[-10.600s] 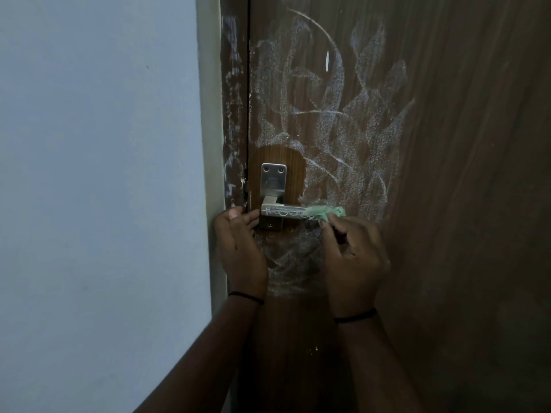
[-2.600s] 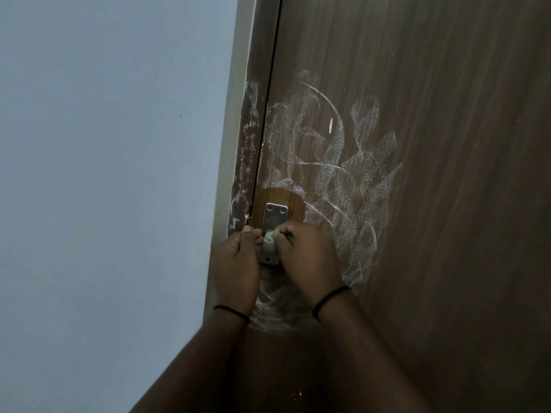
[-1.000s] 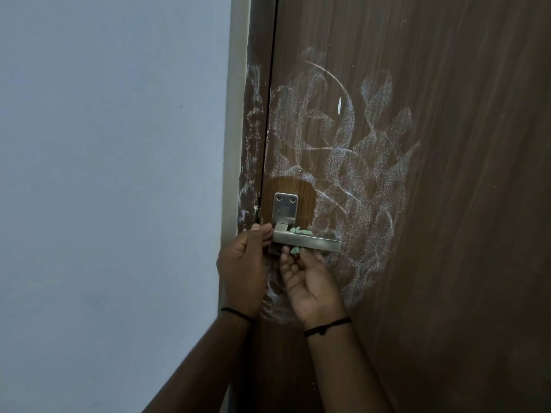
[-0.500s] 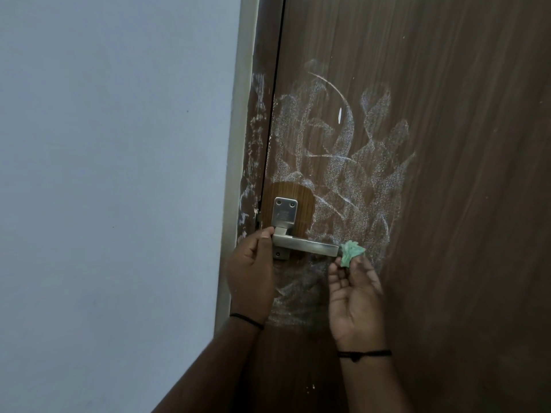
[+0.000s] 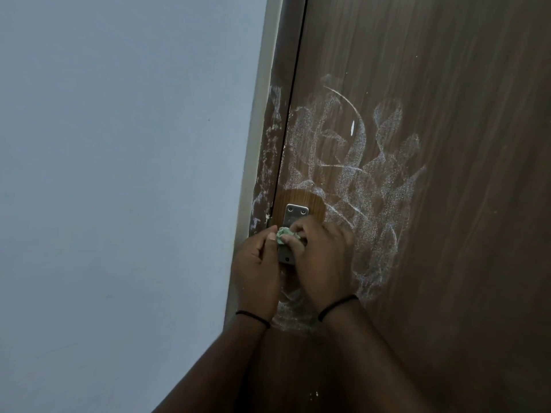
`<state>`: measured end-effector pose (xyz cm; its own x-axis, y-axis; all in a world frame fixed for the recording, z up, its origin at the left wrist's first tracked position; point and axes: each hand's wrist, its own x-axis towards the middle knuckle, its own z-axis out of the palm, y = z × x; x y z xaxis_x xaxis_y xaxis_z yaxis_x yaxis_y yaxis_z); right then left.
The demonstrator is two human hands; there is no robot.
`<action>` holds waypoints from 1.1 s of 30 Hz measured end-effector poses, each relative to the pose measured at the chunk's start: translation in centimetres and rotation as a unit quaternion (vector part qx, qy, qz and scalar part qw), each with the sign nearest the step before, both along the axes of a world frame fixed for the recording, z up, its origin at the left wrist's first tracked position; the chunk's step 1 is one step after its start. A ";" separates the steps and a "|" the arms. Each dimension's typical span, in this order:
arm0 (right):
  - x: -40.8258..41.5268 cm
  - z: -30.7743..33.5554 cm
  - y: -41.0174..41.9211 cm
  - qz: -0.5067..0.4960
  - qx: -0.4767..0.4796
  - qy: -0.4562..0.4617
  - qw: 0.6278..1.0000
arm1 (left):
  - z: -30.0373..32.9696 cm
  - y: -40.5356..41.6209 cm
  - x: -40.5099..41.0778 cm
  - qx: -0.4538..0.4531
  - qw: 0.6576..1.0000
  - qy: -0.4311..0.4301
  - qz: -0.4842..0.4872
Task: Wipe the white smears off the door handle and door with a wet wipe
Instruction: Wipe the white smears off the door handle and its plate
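Both hands crowd the door handle's steel plate point(image 5: 293, 214): the right hand point(image 5: 323, 257) pinches a crumpled green wet wipe point(image 5: 285, 234) against it, while the left hand point(image 5: 258, 266) curls beside it, its grasp unclear. White smears point(image 5: 366, 180) cover the brown door point(image 5: 462, 144) above and below.

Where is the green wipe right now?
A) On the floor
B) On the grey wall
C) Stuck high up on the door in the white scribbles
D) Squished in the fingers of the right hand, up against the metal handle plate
D: the crumpled green wipe is pinched by the right hand against the handle plate, beside the left hand, below the white smears.
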<state>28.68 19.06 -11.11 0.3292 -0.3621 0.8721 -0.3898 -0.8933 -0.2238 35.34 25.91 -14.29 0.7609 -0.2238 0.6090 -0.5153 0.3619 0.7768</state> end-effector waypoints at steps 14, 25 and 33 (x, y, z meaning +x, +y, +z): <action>-0.6 1.6 -1.3 0.156 0.186 -0.018 0.970 | 0.9 -1.1 0.8 0.057 0.994 -0.040 0.079; -1.9 0.2 -1.5 0.125 0.158 -0.071 0.977 | 5.2 -3.0 2.3 0.033 0.993 -0.069 0.094; -1.9 -0.9 -1.6 0.101 0.138 -0.080 0.982 | 2.8 -3.0 2.9 0.042 0.984 -0.125 0.123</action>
<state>26.77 17.49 -11.96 0.2858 -0.5337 0.7959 -0.1518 -0.8453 -0.5123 38.26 22.88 -11.47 0.6279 -0.1085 0.7707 -0.7576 0.1416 0.6371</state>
